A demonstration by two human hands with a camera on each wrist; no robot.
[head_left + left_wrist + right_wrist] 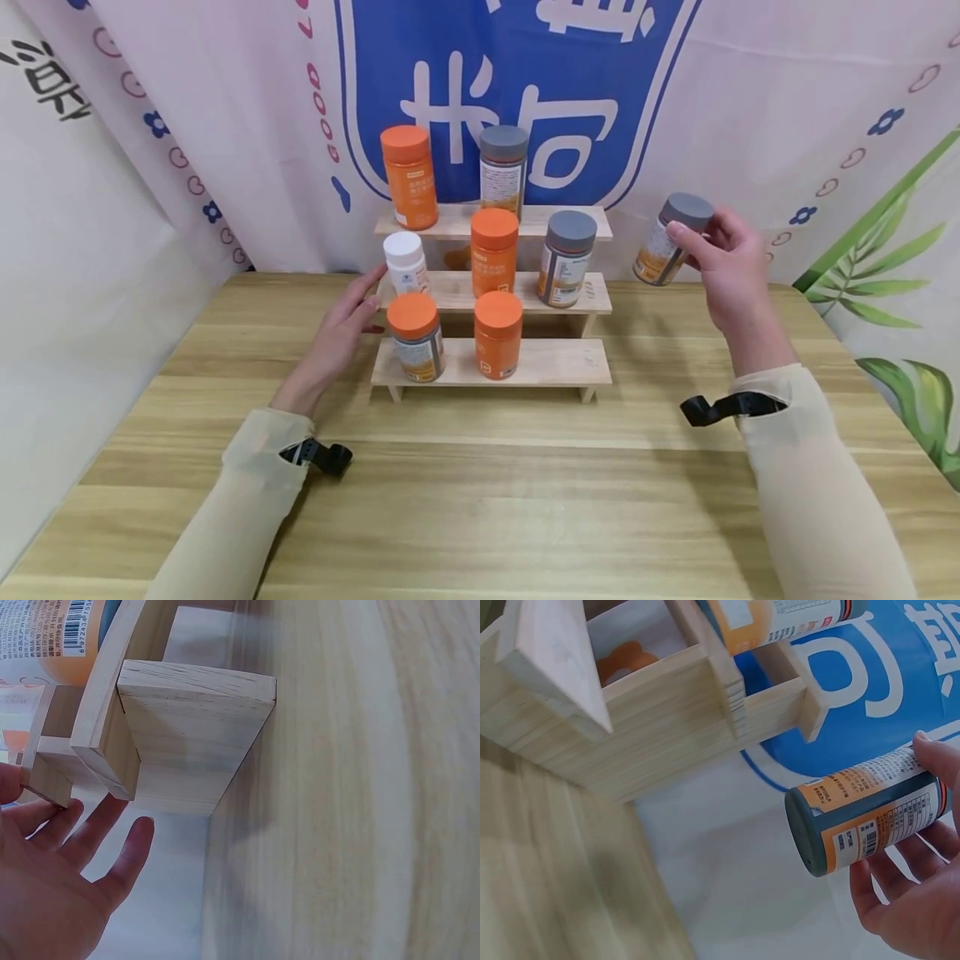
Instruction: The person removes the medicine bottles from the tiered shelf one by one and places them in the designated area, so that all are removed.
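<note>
My right hand (731,262) grips a grey-lidded jar (670,240) near its top, held in the air to the right of the stand and tilted a little. The right wrist view shows the jar's (870,810) dark base and printed label, with thumb and fingers on opposite sides. At the left end of the three-tier wooden stand (555,358), my left hand (345,321) has its fingers spread. In the left wrist view the fingertips (112,806) reach the ends of the shelves. A white-capped bottle (405,262) stands on the middle tier, close to that hand.
The top tier carries an orange jar (411,179) and a grey-lidded jar (502,171). On the middle tier are another orange jar (494,254) and a grey-lidded jar (566,258). Two orange-lidded jars (498,337) stand on the bottom tier. A printed curtain (750,100) hangs behind the wooden table (480,500).
</note>
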